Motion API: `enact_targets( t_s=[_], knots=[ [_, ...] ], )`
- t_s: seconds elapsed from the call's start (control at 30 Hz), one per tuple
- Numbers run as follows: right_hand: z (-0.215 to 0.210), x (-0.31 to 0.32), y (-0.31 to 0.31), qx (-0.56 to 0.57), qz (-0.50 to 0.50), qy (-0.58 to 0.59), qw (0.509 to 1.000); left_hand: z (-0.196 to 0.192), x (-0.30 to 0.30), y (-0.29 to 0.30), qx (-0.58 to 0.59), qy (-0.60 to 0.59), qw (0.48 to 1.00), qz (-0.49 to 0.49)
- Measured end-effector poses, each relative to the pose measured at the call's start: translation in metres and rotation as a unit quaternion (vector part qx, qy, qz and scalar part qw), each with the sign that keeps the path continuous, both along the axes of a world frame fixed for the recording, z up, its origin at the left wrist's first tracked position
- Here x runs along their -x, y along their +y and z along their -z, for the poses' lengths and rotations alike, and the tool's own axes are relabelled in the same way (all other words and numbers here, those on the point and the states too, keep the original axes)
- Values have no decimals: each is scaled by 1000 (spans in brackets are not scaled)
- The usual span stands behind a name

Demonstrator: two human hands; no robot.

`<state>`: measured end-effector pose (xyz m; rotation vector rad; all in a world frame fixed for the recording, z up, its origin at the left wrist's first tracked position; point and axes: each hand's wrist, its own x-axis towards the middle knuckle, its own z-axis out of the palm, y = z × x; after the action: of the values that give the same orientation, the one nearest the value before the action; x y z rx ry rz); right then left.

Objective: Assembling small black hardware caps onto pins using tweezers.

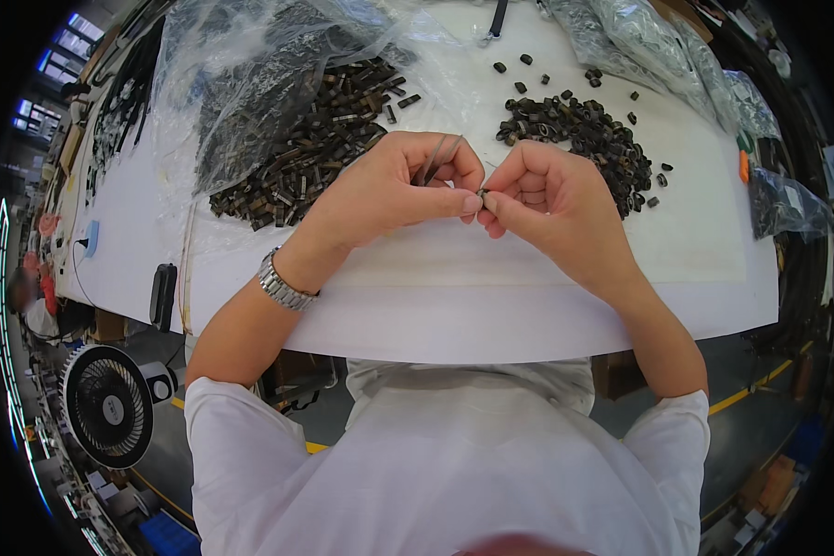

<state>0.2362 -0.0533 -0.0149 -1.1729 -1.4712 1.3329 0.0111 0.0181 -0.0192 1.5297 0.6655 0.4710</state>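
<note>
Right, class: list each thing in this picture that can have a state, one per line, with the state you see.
left hand: closed, pinching thin grey strips
grey strips: held upright between the fingers
right hand: closed, pinching a small dark part
small dark part: held at the fingertips, between both hands
left pile of dark pieces: loose, partly under a plastic bag
right pile of dark pieces: loose, uncovered
plastic bag: open, crumpled
fan: cannot tell if running
</note>
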Motion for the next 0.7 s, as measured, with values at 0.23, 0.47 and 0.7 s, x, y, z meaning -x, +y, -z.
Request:
enact_targets(
  t_s=[0.23,0.47,0.7],
  knots=[
    [8,8,-7,-34,19,-59,997,3,-3,-4,-30,42,999,-13],
    [26,19,1,-195,49,-134,970,6,-20,-28,-365,100,908,-178],
    [38,12,20,-325,90,-157,928,10,-19,-24,-353,39,913,-202]
  ],
)
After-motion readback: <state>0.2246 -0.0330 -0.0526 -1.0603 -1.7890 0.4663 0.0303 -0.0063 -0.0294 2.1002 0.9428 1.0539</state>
